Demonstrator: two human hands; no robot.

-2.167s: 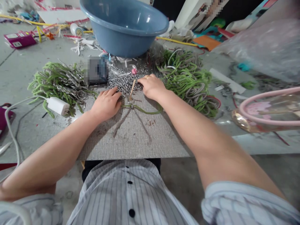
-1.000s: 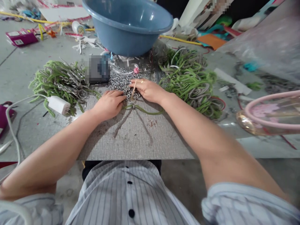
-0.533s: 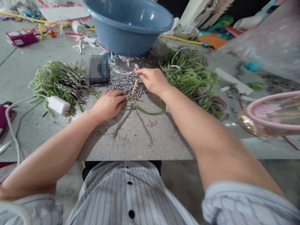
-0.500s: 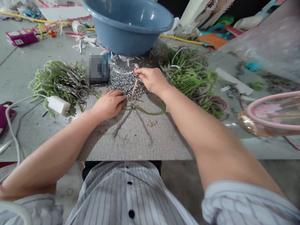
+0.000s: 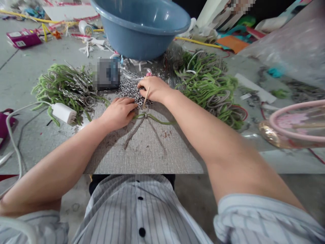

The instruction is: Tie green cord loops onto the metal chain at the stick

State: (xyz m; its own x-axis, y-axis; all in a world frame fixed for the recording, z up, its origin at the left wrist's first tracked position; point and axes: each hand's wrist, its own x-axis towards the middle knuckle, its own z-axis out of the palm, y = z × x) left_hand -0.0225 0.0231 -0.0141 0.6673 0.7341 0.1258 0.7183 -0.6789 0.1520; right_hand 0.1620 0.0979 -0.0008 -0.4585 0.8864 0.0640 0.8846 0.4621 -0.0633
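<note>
My left hand (image 5: 120, 112) rests on the grey textured board, fingers stretched toward a pile of small metal rings (image 5: 129, 88). Beside its fingertips a thin wooden stick (image 5: 146, 95) stands up at a slant. At the stick's foot, a green cord (image 5: 161, 121) and a grey cord (image 5: 133, 134) meet at a small metal piece (image 5: 145, 116). The green cord's left end runs close to my left hand; contact is unclear. Over the pile's right side is my right hand (image 5: 154, 88), its thumb and forefinger apart at the rings. A small pink piece (image 5: 148, 74) lies just behind it.
A blue basin (image 5: 142, 40) stands behind the pile. Bundles of green and grey cords lie left (image 5: 61, 84) and right (image 5: 208, 88). A partly blurred dark box (image 5: 108, 76), a white charger (image 5: 63, 113) and a pink-rimmed clear bag (image 5: 297, 118) are nearby.
My right hand has moved left and slightly down, from the small pink piece to the metal rings, and its fingers have parted. My left hand has stayed about where it was.
</note>
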